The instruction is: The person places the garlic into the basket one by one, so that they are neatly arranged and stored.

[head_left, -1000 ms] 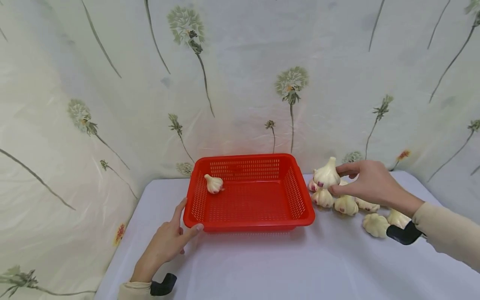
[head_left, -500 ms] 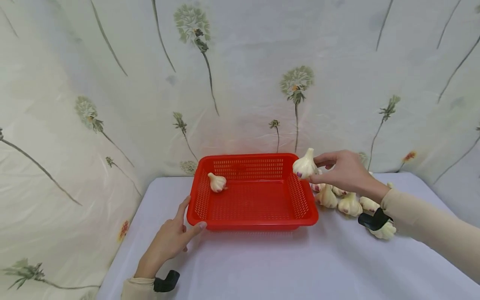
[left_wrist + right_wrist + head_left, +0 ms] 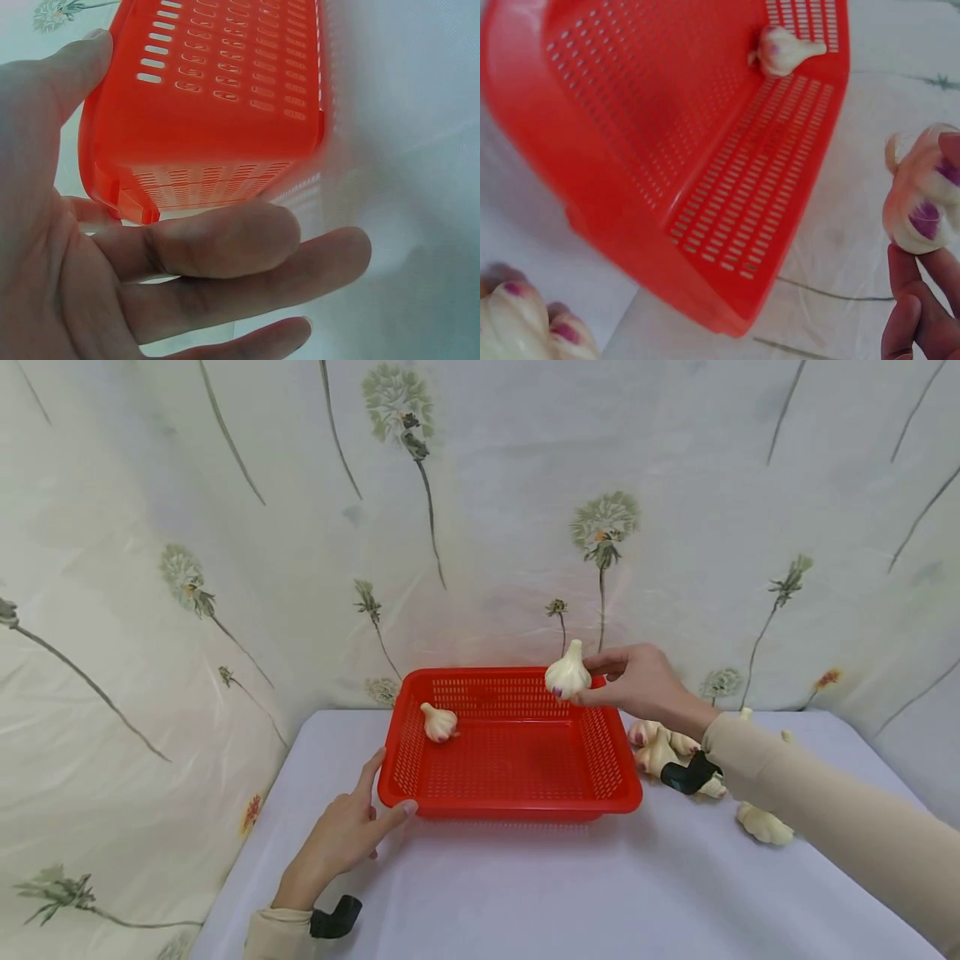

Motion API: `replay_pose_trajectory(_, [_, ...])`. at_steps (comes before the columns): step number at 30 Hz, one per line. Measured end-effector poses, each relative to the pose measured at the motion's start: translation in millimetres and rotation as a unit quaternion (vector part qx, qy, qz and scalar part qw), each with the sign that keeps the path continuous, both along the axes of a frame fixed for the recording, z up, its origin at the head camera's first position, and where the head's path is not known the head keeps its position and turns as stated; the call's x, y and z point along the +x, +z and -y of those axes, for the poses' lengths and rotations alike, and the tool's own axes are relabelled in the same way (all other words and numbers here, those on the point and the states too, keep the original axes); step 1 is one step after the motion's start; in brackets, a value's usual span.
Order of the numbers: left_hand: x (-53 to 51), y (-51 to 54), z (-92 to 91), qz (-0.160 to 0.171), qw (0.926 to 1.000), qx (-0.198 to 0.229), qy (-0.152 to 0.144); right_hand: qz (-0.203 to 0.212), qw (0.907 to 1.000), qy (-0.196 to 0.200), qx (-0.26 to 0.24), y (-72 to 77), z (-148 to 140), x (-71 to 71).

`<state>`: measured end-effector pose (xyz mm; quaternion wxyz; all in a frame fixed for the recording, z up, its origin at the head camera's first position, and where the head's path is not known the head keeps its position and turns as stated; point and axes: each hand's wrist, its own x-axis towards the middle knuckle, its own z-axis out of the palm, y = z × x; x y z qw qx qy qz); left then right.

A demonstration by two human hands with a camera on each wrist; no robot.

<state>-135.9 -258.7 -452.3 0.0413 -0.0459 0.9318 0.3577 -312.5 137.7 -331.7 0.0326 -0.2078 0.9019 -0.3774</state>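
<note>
A red perforated plastic basket (image 3: 510,814) stands on the table, with one garlic bulb (image 3: 439,723) lying in its left part. My left hand (image 3: 341,839) touches the basket's near left corner, thumb and forefinger at the rim; in the left wrist view its other fingers (image 3: 247,281) stretch loosely below the rim. Over the basket's far right side, my right hand (image 3: 641,685) pinches a second garlic bulb (image 3: 567,673), stem up. The right wrist view shows purple patches on this held bulb (image 3: 922,214), gripped between thumb and fingertips.
Several garlic bulbs (image 3: 654,752) lie right of the basket, partly hidden by the right wrist's black strap mount (image 3: 690,772). Another bulb (image 3: 765,824) lies nearer the front right. A flower-patterned curtain (image 3: 495,527) hangs behind the white-covered table (image 3: 525,893).
My right hand has carried the garlic bulb left and up, from over the pile to above the basket. The left hand stays at the basket's corner; the view has shifted slightly.
</note>
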Motion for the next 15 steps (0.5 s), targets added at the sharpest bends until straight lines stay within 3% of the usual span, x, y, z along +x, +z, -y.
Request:
replay_pose_trajectory(6, [0.3, 0.7, -0.2, 0.002, 1.0, -0.003, 0.002, 0.017, 0.9992, 0.019, -0.03, -7.7, 16.7, -10.2])
replay_pose_trajectory(15, [0.9, 0.6, -0.2, 0.0, 1.0, -0.003, 0.002, 0.025, 0.9984, 0.037, -0.036, -18.6, 42.1, -26.0])
